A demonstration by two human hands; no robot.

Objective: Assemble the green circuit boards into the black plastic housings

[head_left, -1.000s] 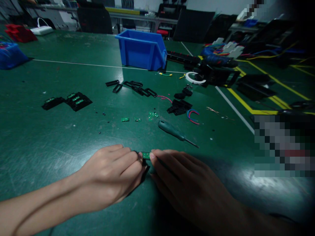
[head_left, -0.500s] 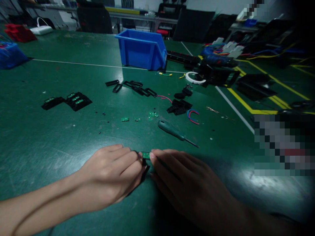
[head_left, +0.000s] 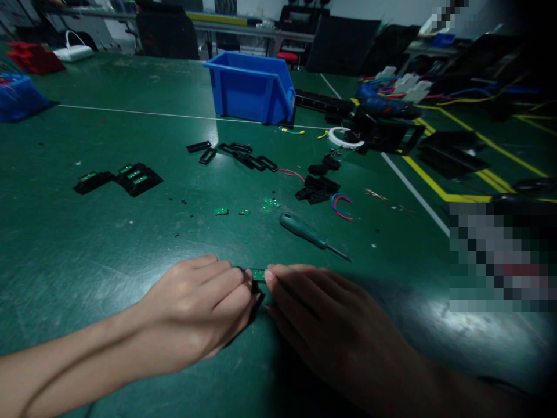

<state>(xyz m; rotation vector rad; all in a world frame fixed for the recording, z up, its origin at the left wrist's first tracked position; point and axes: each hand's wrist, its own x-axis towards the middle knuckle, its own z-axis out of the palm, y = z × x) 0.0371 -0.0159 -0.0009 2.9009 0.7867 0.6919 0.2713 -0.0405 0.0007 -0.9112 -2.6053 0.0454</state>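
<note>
A small green circuit board with a dark edge around it shows between my two hands, low over the green table. My left hand is closed, its thumb and index finger pinching the left end. From the other side, the closed fingers of my right hand grip the right end; this hand lies in deep shadow. Most of the held piece is hidden by fingers. Beyond my hands lies a screwdriver with a green handle. Loose small circuit boards lie left of it.
A blue bin stands at the back. Black rectangular frames lie mid-table. Black housings holding green boards sit at left. Black parts and red-blue wires lie right, a white ring behind them.
</note>
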